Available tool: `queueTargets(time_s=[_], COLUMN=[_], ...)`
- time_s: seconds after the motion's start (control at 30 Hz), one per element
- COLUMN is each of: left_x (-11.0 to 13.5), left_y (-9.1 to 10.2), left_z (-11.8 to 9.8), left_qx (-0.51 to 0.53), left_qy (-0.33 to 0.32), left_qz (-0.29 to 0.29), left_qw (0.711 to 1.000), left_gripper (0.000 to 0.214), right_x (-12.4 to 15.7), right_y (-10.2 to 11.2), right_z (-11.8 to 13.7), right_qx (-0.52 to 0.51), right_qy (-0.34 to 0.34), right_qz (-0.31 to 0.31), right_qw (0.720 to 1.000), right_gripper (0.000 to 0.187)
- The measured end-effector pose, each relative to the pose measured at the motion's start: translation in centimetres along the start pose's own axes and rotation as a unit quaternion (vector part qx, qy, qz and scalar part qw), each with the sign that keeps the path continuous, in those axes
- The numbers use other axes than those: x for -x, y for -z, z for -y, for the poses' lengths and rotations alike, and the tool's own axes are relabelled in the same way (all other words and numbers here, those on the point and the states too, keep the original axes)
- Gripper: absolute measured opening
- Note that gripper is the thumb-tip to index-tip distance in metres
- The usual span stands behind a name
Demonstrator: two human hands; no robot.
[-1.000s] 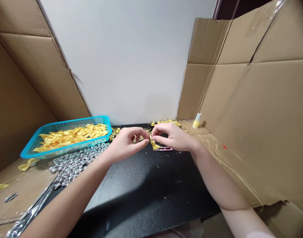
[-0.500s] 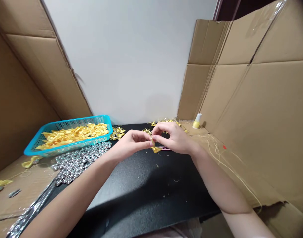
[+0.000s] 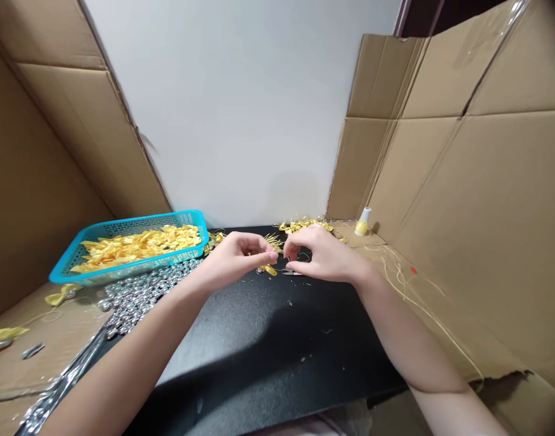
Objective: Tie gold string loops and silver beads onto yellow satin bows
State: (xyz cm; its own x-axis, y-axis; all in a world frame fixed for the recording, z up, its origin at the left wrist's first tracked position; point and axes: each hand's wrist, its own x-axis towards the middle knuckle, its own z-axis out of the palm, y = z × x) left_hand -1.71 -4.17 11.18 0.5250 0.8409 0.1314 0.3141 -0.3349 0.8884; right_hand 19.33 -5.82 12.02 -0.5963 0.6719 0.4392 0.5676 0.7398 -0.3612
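My left hand (image 3: 238,259) is closed in a pinch over the middle of the table. A yellow ribbon bow (image 3: 269,269) with a dark, shiny bead beside it hangs just under its fingertips. Facing it, a small gap away, my right hand (image 3: 322,254) has its thumb and forefinger curled toward each other; anything between them is too small to make out. A small pink-handled cutting tool (image 3: 290,273) lies partly hidden below the right fingers. Behind the hands are thin gold-coloured strands (image 3: 273,241) and a pile of yellow bows (image 3: 299,226).
At left, a blue plastic basket (image 3: 62,275) holds many yellow bows. Silver beads (image 3: 143,297) spread in front of it on the black table (image 3: 259,351). A white-topped spool of yellow thread (image 3: 362,223) stands at right, near loose cord (image 3: 434,321). Cardboard walls (image 3: 486,200) flank both sides.
My hands have moved apart slightly. The yellow bow, earlier between both hands' fingertips, now hangs lower and further left, under my left fingers.
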Motion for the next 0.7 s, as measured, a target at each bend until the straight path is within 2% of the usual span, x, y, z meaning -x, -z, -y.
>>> queueTargets(time_s=[0.07,0.17,0.27,0.53,0.7], left_x=[-0.1,-0.1,-0.1,-0.2,-1.0], left_y=[0.1,0.1,0.1,0.2,-0.5], left_z=[0.1,0.1,0.0,-0.1,1.2], left_qx=[-0.010,-0.019,0.002,0.082,0.180], left_qy=[-0.006,-0.014,-0.007,0.008,0.037], left_qz=[-0.001,0.000,0.013,0.021,-0.037], left_qw=[1.000,1.000,1.000,0.996,0.982], left_gripper=[0.027,0.029,0.029,0.029,0.035], right_x=[-0.1,-0.3,-0.4,-0.3,-0.5], right_y=[-0.1,-0.4,-0.7,-1.2,-1.9], right_z=[0.1,0.4,0.4,0.7,0.9], right_qx=[-0.011,-0.012,0.008,0.024,0.040], right_qy=[-0.022,0.003,0.022,0.016,-0.005], right_qz=[-0.026,-0.066,-0.066,-0.051,-0.069], right_qw=[0.999,0.998,0.998,0.998,0.997], right_gripper=[0.010,0.009,0.010,0.012,0.010])
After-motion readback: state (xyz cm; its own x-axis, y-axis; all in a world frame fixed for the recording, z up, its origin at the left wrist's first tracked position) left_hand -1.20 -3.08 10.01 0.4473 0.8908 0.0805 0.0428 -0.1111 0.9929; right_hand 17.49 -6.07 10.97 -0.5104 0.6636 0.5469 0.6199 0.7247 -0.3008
